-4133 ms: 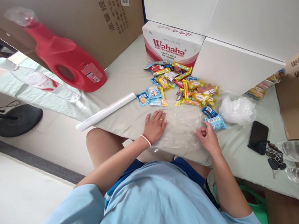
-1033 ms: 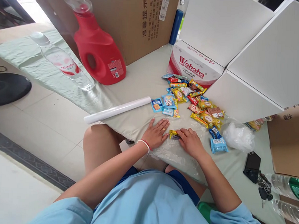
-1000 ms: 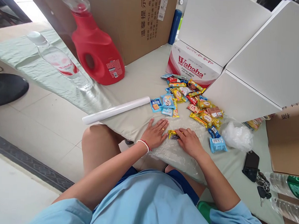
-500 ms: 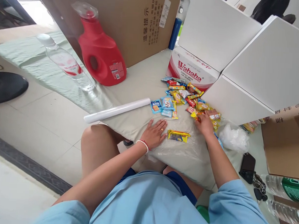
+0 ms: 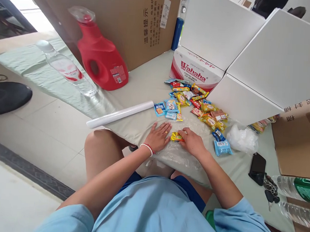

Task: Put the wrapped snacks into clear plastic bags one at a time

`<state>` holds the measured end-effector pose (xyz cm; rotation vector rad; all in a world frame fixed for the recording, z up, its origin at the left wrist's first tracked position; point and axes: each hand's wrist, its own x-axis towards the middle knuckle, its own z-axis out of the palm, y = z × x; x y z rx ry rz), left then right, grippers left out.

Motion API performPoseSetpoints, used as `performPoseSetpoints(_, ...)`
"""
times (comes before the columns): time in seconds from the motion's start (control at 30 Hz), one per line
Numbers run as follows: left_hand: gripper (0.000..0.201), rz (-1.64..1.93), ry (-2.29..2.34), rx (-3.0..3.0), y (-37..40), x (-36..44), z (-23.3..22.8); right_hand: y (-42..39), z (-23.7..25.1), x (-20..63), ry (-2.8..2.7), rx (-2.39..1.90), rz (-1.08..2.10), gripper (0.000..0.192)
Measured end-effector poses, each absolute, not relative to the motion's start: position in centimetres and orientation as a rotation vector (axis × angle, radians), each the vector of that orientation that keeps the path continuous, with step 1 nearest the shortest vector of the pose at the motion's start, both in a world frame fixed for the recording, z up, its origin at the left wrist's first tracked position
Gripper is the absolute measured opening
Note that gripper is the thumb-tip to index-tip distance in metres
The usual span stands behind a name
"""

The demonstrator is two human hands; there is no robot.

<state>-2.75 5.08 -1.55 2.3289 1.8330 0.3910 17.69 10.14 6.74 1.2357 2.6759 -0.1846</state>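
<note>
My left hand (image 5: pixel 159 137) lies flat on the cloth-covered table at the left edge of a clear plastic sheet (image 5: pixel 186 160), fingers stretched out. Over the sheet, my right hand (image 5: pixel 193 142) has its fingers closed on a small yellow snack packet (image 5: pixel 176 136), just right of my left fingertips. Other packets on the sheet are mostly hidden under it and the hand. Beyond my hands spreads a heap of colourful snack packets (image 5: pixel 189 95). Blue biscuit packets (image 5: pixel 171 105) sit at its near left side, and a light-blue packet (image 5: pixel 223 148) lies off to the right.
A white roll (image 5: pixel 120 114) lies left of the packets. Behind stand a red jug (image 5: pixel 102 54), a water bottle (image 5: pixel 69 70) and a Wahaha carton (image 5: pixel 196 71) beside white boxes (image 5: pixel 274 63). Crumpled plastic (image 5: pixel 242 138), a phone (image 5: pixel 257 168) and keys (image 5: pixel 270 189) lie right.
My right hand has moved left and nearer from the heap, bringing a yellow packet onto the packets on the sheet. My left hand stays flat. The view has shifted slightly.
</note>
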Motion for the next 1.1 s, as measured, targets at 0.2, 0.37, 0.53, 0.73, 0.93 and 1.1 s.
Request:
performPoseSetpoints(0.2,0.059,0.405,1.821,2.292,5.1,-2.6,-1.5,9.5,6.1,17.7,2.589,1.288,-0.163,0.038)
performPoseSetpoints(0.37,0.061,0.482,1.715,2.158,5.8,-4.5,-1.0,9.4,6.7,18.5,2.636,1.347,-0.336,0.049)
performPoseSetpoints(0.53,0.069,0.553,1.348,2.172,4.1,-8.8,0.5,7.2,7.7,23.5,2.998,1.277,-0.763,0.061)
performPoseSetpoints(0.73,0.093,0.328,1.166,2.249,-0.2,-10.8,1.2,0.3,3.8,28.8,3.068,1.182,-0.742,0.087)
performPoseSetpoints(0.93,0.023,0.618,1.330,2.164,0.6,-9.7,-0.5,-0.6,1.5,29.6,3.184,1.651,-0.708,0.019)
performPoseSetpoints(1.1,0.018,0.970,1.458,1.945,3.8,-8.9,-0.6,5.7,4.0,29.8,3.034,1.931,-0.964,0.019)
